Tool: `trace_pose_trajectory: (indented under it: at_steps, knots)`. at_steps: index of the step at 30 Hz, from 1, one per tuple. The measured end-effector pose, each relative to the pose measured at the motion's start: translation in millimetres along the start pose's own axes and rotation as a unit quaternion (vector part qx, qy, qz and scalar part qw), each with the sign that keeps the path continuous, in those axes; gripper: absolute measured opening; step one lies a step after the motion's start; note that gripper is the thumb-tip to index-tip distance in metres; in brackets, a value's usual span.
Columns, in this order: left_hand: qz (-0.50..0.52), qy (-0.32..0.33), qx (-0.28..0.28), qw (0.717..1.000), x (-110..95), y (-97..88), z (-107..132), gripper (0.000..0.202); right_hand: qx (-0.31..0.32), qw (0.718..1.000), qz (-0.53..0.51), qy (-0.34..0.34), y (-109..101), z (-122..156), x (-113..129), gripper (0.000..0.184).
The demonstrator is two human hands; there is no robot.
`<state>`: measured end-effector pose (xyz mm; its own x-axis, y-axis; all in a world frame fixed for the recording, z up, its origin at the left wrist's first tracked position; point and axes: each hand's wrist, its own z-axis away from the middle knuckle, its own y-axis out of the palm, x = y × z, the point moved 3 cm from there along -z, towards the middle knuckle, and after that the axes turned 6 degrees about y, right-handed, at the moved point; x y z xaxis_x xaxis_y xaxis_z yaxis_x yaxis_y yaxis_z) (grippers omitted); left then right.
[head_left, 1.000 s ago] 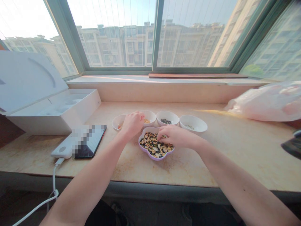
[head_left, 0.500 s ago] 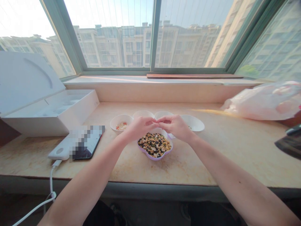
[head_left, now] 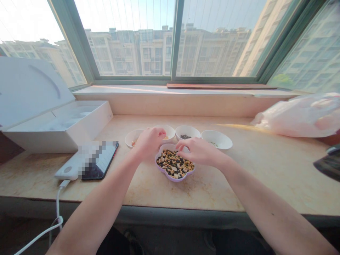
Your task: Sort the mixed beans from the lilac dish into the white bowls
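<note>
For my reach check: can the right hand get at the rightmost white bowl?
Probably yes: the right hand is over the purple flower-shaped dish; the rightmost small white bowl sits close by, nothing between.

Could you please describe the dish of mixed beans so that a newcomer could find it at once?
On the marble counter below the window, four small white bowls stand in a row. Just in front of them sits the dish: the only purple, flower-shaped one, filled with mixed beans.
</note>
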<state>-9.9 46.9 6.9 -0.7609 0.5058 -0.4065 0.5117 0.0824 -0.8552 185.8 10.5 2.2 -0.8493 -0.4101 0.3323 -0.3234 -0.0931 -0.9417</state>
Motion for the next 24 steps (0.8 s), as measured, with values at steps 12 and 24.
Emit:
trace_pose_trajectory:
  at_steps: [12,24]
  knots:
    - [-0.226,-0.186,0.101,0.951,33.0,-22.7,6.0,0.034,0.097,0.982,0.144,-0.075,4.2,6.8,10.4,0.025]
    - [-0.210,-0.199,0.147,0.946,44.2,-20.5,5.8,0.025,0.091,0.992,0.038,-0.078,15.0,-3.2,7.3,0.031]
